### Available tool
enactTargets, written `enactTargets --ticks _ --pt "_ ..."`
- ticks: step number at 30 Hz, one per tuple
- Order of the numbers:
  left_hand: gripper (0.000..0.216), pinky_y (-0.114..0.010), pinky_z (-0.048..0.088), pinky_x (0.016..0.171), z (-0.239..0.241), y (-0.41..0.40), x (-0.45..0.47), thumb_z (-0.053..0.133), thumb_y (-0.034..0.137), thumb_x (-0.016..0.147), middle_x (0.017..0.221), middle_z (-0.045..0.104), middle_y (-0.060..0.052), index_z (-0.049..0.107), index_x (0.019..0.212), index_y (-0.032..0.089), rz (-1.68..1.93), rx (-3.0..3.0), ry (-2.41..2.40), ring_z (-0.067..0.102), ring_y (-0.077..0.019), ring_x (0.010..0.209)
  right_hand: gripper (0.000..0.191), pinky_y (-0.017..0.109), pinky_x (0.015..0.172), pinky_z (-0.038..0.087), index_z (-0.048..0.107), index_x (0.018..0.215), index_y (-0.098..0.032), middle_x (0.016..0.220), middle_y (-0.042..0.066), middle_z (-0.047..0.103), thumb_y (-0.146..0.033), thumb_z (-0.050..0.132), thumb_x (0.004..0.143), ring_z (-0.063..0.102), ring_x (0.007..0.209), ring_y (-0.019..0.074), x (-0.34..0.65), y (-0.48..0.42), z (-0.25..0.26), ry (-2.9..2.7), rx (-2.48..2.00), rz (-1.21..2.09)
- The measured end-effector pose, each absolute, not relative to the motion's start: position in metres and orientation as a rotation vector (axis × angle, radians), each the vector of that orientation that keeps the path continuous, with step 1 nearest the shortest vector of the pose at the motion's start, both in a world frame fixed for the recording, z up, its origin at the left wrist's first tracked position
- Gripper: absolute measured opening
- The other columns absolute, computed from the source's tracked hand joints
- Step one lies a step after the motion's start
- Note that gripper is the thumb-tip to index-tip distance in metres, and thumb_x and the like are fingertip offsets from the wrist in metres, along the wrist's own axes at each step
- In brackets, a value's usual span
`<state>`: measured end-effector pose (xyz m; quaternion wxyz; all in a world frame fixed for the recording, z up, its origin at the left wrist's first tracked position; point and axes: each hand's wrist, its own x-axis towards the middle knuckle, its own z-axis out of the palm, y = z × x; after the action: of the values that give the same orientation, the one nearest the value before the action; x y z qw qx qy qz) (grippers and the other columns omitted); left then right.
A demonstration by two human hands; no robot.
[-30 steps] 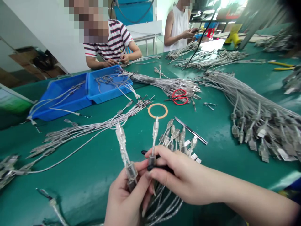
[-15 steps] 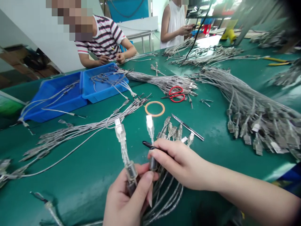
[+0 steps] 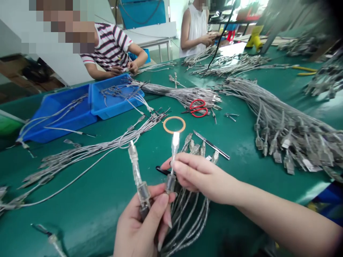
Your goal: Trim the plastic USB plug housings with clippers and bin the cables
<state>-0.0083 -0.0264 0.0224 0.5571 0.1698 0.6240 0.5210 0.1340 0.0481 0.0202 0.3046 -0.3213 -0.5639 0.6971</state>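
My left hand (image 3: 144,221) is closed around two grey USB cables at their ferrite cores. The left USB cable (image 3: 136,167) stands up from between its fingers, plug upward. The other USB cable (image 3: 175,142) also points up, and my right hand (image 3: 199,175) pinches it just below the plug. A slim black tool (image 3: 162,170) juts out to the left from beneath the right fingers; its kind is unclear and most of it is hidden. Under my hands more USB cables (image 3: 198,217) curve over the table, plugs beyond my right hand.
On the green table lie an orange tape ring (image 3: 174,125), red-handled scissors (image 3: 198,108), a craft knife (image 3: 211,144) and a large cable bundle (image 3: 268,103). Blue trays (image 3: 61,125) stand at left. Two people sit or stand across the table.
The right fingers have shifted onto the cable below the right plug, and that plug now leans slightly right. The black tool's tip has dropped lower. The view has moved a little.
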Motion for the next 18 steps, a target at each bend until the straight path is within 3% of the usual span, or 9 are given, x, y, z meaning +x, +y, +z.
enactTargets --ticks 2,5,10,13,18 --pt "0.031 -0.011 0.028 0.032 0.025 -0.024 -0.009 0.087 0.032 0.057 0.048 0.067 -0.006 0.071 0.075 0.014 1.223 0.394 1.424 0.041 -0.0042 0.034 0.038 0.02 0.041 0.019 0.057 0.104 -0.012 0.056 -0.009 0.032 -0.048 0.047 0.096 0.022 0.045 0.0053 0.136 0.05 0.022 -1.306 -0.826 1.965" --pt "0.028 -0.013 0.036 0.035 0.026 -0.023 -0.012 0.088 0.029 0.058 0.054 0.07 -0.006 0.072 0.074 0.013 1.213 0.383 1.339 0.048 -0.0056 0.036 0.038 0.02 0.039 0.016 0.057 0.104 -0.01 0.054 -0.009 0.033 -0.045 0.046 0.096 0.02 0.043 0.0044 0.137 0.051 0.023 -1.215 -0.794 2.026" --pt "0.02 -0.015 0.046 0.041 0.024 -0.023 -0.016 0.086 0.025 0.064 0.06 0.073 -0.005 0.073 0.076 0.015 1.239 0.397 1.232 0.056 -0.0089 0.043 0.031 0.019 0.044 0.023 0.059 0.108 -0.013 0.06 -0.007 0.038 -0.039 0.054 0.093 0.028 0.047 0.0052 0.137 0.048 0.021 -1.25 -0.821 1.956" --pt "0.019 -0.017 0.05 0.042 0.024 -0.023 -0.018 0.085 0.023 0.065 0.063 0.075 -0.008 0.074 0.078 0.015 1.203 0.413 1.187 0.062 -0.0128 0.047 0.018 0.02 0.047 0.025 0.062 0.097 -0.015 0.067 -0.005 0.045 -0.031 0.061 0.089 0.031 0.051 0.0048 0.135 0.045 0.019 -1.309 -0.912 1.812" --pt "0.026 -0.019 0.054 0.045 0.026 -0.023 -0.02 0.089 0.018 0.058 0.068 0.077 -0.01 0.075 0.079 0.014 1.124 0.37 1.184 0.068 -0.0173 0.053 0.017 0.021 0.041 0.015 0.055 0.082 -0.016 0.057 -0.009 0.029 -0.03 0.063 0.088 0.018 0.045 0.0043 0.133 0.046 0.016 -1.196 -0.885 1.853"
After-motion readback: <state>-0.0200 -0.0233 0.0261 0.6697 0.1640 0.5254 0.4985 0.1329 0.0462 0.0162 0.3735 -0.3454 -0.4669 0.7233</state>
